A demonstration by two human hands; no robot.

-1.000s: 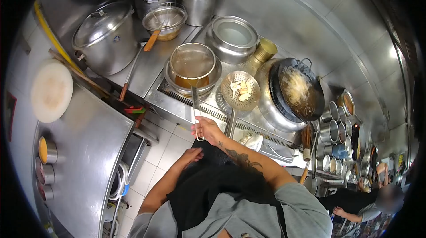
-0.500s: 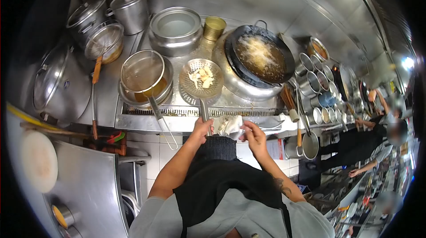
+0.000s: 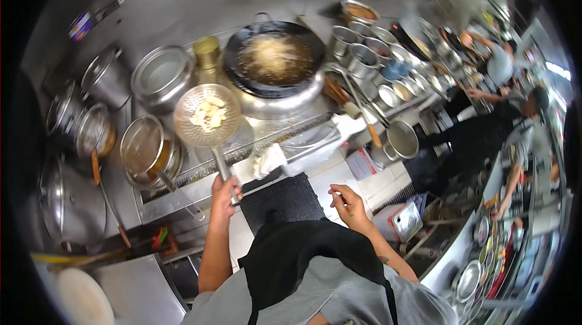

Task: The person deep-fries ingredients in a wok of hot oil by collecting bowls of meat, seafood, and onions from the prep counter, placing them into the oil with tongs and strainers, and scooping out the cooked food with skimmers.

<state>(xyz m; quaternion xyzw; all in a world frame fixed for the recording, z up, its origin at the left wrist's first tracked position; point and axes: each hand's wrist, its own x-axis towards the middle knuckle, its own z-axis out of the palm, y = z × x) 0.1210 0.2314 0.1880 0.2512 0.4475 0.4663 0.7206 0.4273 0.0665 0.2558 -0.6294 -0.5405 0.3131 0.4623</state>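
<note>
My left hand (image 3: 225, 196) is wrapped round the handle of a perforated skimmer (image 3: 187, 126). Pale, cut food pieces (image 3: 208, 114) lie in its bowl, though I cannot make out their kind. The skimmer is over the steel stove top, left of a black wok (image 3: 314, 52). Inside the wok, oil bubbles round light-coloured food (image 3: 270, 57). My right hand (image 3: 350, 208) hangs in the air above the floor, fingers loosely bent and apart, with nothing visible in it. A crumpled white cloth (image 3: 270, 160) lies on the stove's front edge between my hands.
A wire strainer (image 3: 140, 143) rests over a bowl at the left, near a large steel pot (image 3: 161, 75). A gold tin (image 3: 207, 52) stands behind the skimmer. Several metal containers (image 3: 364, 59) line the right side. Other people (image 3: 497, 122) work farther right.
The view has turned to the right. My left hand still holds the skimmer, now closer to the wok. My right hand has moved away from the stove edge and cloth.
</note>
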